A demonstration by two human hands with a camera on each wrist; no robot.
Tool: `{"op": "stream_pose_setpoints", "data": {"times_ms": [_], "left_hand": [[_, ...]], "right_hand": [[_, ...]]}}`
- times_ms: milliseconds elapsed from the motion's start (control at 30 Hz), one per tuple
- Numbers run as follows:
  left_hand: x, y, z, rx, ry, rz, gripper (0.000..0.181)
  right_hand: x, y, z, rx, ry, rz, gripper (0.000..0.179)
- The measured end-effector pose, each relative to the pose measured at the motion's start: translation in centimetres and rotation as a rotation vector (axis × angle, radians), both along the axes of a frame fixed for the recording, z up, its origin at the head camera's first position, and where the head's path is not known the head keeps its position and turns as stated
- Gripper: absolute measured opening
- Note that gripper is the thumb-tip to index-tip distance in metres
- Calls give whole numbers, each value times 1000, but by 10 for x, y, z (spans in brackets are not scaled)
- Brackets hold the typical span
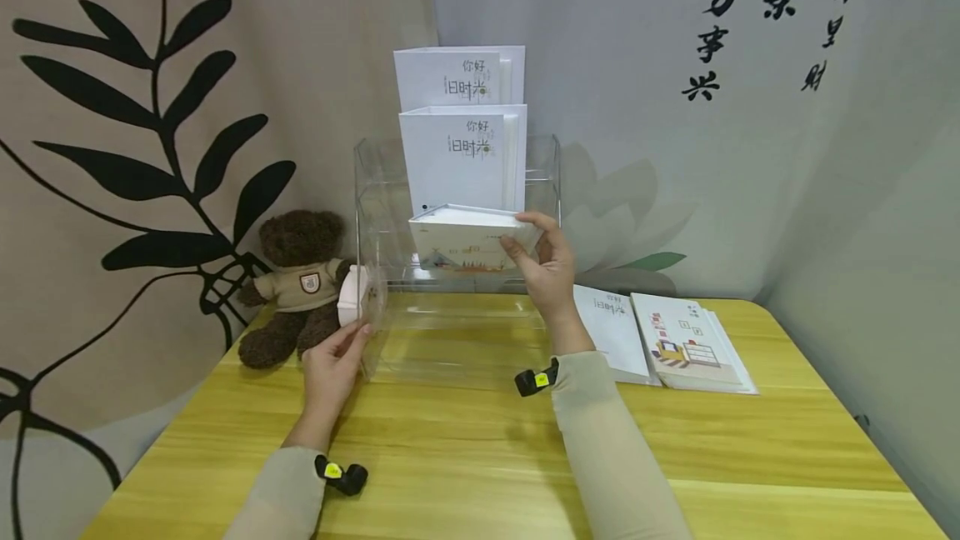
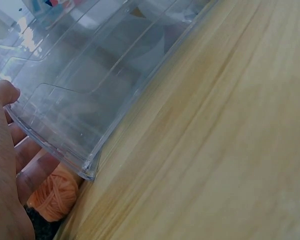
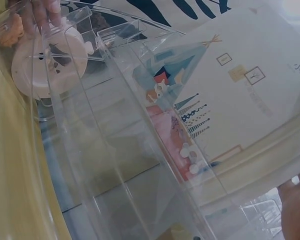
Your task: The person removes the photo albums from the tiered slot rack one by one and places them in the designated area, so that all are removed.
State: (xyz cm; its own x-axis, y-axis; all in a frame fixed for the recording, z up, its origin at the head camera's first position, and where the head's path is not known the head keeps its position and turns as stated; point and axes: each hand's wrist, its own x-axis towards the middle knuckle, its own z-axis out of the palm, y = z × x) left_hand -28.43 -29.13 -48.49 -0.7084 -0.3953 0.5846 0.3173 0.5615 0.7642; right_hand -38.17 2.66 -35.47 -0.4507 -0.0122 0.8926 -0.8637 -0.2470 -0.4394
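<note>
In the head view, my right hand (image 1: 549, 269) grips the right end of a thick white book (image 1: 465, 242), thumb on its illustrated cover. The book leans back at the front of a clear tiered rack (image 1: 450, 348). Its cover, with a blue tent drawing, shows behind clear plastic in the right wrist view. My left hand (image 1: 335, 367) holds the rack's left side edge, thumb in front and fingers behind, as the left wrist view shows. Two more white books, an upper one (image 1: 450, 82) and a lower one (image 1: 457, 157), stand in the higher tiers.
Left of the rack sits a brown teddy bear (image 1: 300, 286). A pale round object (image 3: 50, 65) and an orange yarn ball (image 2: 56, 197) are by the rack's left side. More books (image 1: 686, 348) lie at right on the wooden table (image 1: 450, 457); a curtain hangs behind.
</note>
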Motion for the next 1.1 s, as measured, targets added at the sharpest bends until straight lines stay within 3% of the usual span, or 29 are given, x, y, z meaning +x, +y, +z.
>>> {"op": "stream_pose_setpoints", "data": {"times_ms": [533,1100], "left_hand": [[1,0,0,-19,-8,15,24],[2,1,1,20,-30,5,27]], "right_hand": [[-2,2,-2,13,4,2,42],[-2,1,-2,12,-13,0,42]]}}
